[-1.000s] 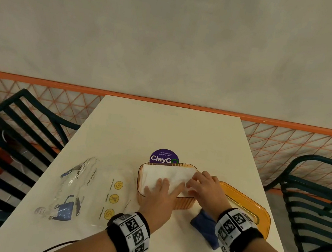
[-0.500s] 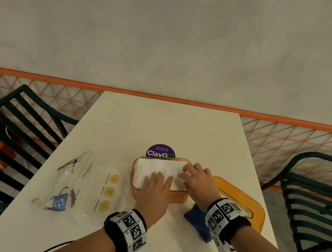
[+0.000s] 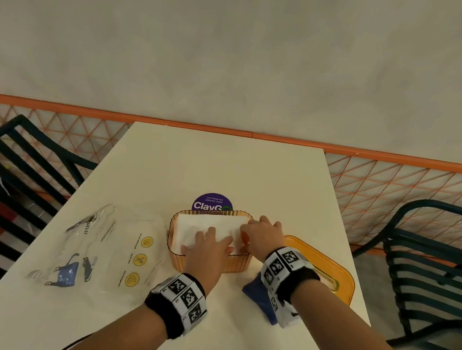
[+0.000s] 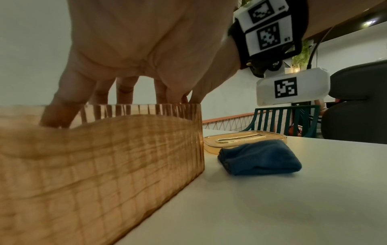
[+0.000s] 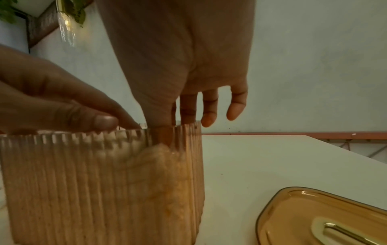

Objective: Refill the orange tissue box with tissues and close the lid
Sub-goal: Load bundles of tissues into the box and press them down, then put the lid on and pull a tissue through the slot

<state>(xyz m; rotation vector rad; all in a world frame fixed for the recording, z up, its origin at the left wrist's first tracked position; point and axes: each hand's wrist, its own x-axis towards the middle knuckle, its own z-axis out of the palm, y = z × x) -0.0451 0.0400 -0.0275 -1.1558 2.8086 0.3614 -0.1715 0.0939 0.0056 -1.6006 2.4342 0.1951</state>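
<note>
The orange ribbed tissue box (image 3: pixel 235 266) stands open mid-table, filled with white tissues (image 3: pixel 204 225). My left hand (image 3: pixel 210 244) lies flat on the tissues, fingers straight, pressing down near the box's front. My right hand (image 3: pixel 262 231) is at the box's right end, its fingers pointing down and tucking the tissues inside the rim. In the right wrist view the right hand (image 5: pixel 199 106) dips into the box (image 5: pixel 104 182) beside the left hand (image 5: pixel 52 99). The orange lid (image 3: pixel 326 260) lies flat on the table to the right, seen also in the wrist views as the lid (image 4: pixel 245 138) (image 5: pixel 314 215).
A folded blue cloth (image 3: pixel 253 294) (image 4: pixel 259 159) lies in front of the lid. An empty clear plastic wrapper (image 3: pixel 106 247) sprawls to the box's left. A purple round sticker (image 3: pixel 212 203) sits behind the box. Dark slatted chairs (image 3: pixel 437 270) flank the table; an orange mesh fence (image 3: pixel 395 187) runs behind.
Both hands stay on the tissues in the box, with only slight shifts of the fingers. The head view has drifted a little.
</note>
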